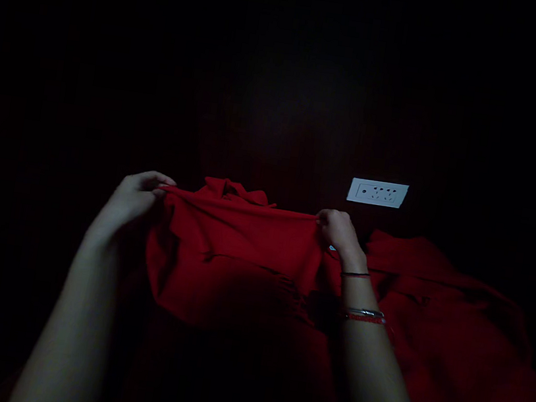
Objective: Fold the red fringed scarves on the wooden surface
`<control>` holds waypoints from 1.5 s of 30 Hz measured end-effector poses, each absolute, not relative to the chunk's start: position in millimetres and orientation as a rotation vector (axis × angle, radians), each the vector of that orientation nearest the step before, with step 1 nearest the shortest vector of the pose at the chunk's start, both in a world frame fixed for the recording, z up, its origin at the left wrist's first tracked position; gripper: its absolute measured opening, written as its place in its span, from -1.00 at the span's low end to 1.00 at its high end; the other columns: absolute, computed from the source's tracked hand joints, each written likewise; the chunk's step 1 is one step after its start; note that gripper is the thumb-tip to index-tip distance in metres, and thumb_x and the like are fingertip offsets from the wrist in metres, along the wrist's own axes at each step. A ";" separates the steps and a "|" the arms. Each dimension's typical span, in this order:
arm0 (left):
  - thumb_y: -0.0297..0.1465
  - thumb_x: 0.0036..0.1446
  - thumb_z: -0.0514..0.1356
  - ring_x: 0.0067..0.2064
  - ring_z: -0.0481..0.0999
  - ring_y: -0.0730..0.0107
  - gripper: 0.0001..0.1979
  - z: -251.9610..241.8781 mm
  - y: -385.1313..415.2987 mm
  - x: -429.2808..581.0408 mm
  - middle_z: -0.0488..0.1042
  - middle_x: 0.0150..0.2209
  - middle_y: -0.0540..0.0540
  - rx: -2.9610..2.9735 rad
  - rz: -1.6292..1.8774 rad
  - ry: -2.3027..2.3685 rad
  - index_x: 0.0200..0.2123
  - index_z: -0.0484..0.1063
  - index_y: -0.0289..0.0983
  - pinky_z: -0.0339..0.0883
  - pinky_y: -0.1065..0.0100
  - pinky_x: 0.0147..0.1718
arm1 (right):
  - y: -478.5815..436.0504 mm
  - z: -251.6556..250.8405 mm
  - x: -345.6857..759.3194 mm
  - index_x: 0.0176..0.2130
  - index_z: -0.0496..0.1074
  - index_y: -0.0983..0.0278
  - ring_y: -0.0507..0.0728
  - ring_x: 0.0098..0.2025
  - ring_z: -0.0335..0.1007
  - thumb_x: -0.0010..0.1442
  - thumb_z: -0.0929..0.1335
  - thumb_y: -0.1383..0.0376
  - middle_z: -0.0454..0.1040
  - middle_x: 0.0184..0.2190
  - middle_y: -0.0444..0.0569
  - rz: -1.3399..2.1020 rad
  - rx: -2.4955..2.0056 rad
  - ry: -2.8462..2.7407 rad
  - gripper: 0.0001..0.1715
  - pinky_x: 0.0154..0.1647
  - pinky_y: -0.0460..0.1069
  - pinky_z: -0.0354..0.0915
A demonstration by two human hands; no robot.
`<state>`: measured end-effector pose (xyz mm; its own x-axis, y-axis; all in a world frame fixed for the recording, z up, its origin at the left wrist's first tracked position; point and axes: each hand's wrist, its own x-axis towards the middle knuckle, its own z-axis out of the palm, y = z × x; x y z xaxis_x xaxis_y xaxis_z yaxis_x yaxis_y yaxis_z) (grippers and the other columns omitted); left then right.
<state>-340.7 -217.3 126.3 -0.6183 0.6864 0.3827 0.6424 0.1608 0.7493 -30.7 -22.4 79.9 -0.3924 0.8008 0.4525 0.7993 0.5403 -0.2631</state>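
A red cloth (243, 234) is stretched between my two hands, its upper edge pulled nearly straight. My left hand (142, 193) pinches the edge at its left corner. At the other end my right hand (339, 227) grips the same edge with closed fingers. Below the taut edge the cloth hangs in folds, with a fringe-like dark strip near its lower right. A bunched red part shows just behind the upper edge. Bracelets circle my right wrist. The lower part of the cloth fades into shadow.
More red fabric (431, 317) lies in loose folds at the right. A white socket plate (377, 193) is on the dark surface behind, above and right of my right hand. Most surroundings are too dark to make out.
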 end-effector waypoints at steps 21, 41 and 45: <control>-0.55 -0.16 0.08 -0.28 0.47 0.36 -0.55 138.3 -212.2 -301.2 0.48 -0.22 -0.06 1.859 0.565 2.472 -0.11 0.37 -0.22 0.32 0.47 -0.35 | -104.7 91.5 -115.8 -0.29 0.46 0.31 0.06 -0.25 0.37 0.06 0.25 0.48 0.49 -0.32 -0.04 0.272 -0.710 -2.368 -0.76 -0.25 -0.11 0.16; -0.35 -0.07 0.10 -0.39 0.43 0.38 -0.82 139.8 -211.1 -298.3 0.47 -0.45 0.01 1.939 0.511 2.320 -0.39 0.46 -0.24 0.22 0.47 -0.44 | -83.5 107.4 -79.9 -0.40 0.47 0.34 0.01 -0.39 0.30 0.01 0.28 0.55 0.47 -0.45 -0.06 0.258 -0.600 -2.436 -0.79 -0.34 -0.12 0.09; -0.54 -0.09 0.02 -0.33 0.46 0.34 -0.71 139.5 -209.3 -293.9 0.49 -0.37 -0.05 1.952 0.574 2.560 -0.32 0.46 -0.26 0.23 0.46 -0.38 | -83.5 105.3 -82.0 -0.42 0.45 0.35 0.00 -0.44 0.28 -0.04 0.30 0.56 0.44 -0.52 -0.09 0.237 -0.657 -2.314 -0.80 -0.39 -0.12 0.07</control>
<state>-293.9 -209.3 139.5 -0.2819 0.9084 0.3089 0.9533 0.2287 0.1974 -82.0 -83.5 105.3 -0.6196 0.5199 0.5880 0.3897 0.8541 -0.3445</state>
